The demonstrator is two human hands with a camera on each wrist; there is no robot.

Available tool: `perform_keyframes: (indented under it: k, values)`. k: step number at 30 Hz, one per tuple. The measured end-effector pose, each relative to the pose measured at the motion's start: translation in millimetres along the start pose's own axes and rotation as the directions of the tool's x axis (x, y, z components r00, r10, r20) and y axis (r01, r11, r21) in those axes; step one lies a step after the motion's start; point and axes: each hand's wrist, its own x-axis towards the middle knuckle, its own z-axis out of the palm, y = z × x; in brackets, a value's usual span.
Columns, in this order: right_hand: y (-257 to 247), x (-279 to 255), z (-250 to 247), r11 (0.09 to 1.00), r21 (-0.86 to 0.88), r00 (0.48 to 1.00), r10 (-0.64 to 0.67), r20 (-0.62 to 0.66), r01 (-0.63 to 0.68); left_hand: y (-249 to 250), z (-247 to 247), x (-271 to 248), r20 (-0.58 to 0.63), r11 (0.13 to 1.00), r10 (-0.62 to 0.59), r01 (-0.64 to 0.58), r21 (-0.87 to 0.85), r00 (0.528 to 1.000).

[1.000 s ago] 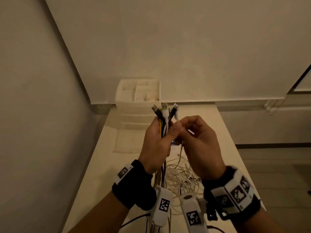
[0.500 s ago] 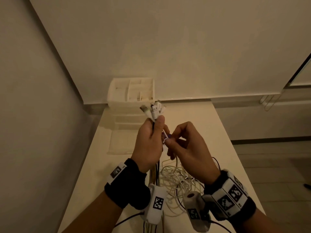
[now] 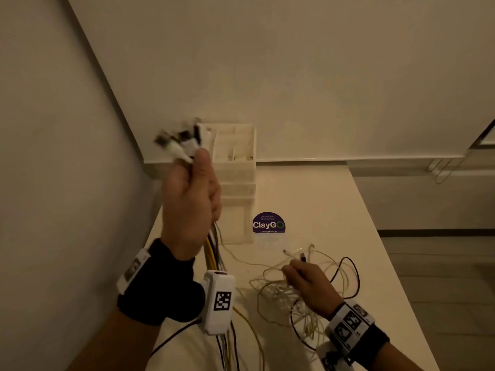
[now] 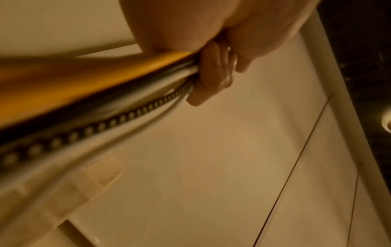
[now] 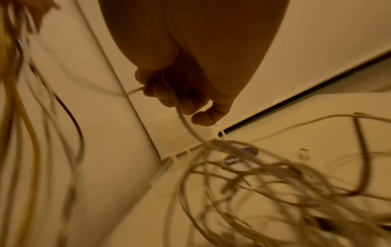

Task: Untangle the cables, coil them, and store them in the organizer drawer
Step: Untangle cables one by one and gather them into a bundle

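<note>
My left hand [image 3: 191, 194] is raised high at the left and grips a bundle of cable ends [image 3: 179, 143]; their plugs stick up blurred above the thumb. Yellow, white and braided strands [image 4: 118, 107] run down from the fist [image 4: 213, 73]. Down on the table my right hand [image 3: 308, 279] pinches a thin white cable [image 5: 186, 120] at the edge of the tangled cable pile [image 3: 300, 298]. The white organizer [image 3: 235, 156] stands at the far left of the table, with one drawer [image 3: 237, 223] pulled out towards me.
The white table [image 3: 334, 210] runs along the left wall; its right edge drops to the floor. A purple round ClayGo sticker [image 3: 268, 223] lies beside the open drawer. A black cable loop [image 3: 351, 277] spreads right of the pile.
The hands have parted. My left hand swung up and left with the bundle of plugs. My right hand dropped to the table and took hold of a cable in the pile.
</note>
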Motion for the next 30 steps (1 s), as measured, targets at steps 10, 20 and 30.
perform_keyframes:
  k: [10,20,30]
  values:
    - [-86.8,15.1,-32.2,0.859,0.512,1.0,-0.002,-0.018,0.011,-60.9,30.1,-45.1,0.352,0.793,-0.245,-0.023,0.609,0.903]
    - [-82.3,-0.1,-27.7,0.926,0.353,0.99,-0.132,-0.038,0.137,-43.8,27.2,-32.7,0.139,0.832,0.037,-0.108,0.544,0.99]
    - [-5.3,4.9,5.3,0.996,0.082,0.991,0.032,-0.131,-0.021,-30.2,-32.6,4.2,-0.261,0.948,0.063,0.024,0.318,0.963]
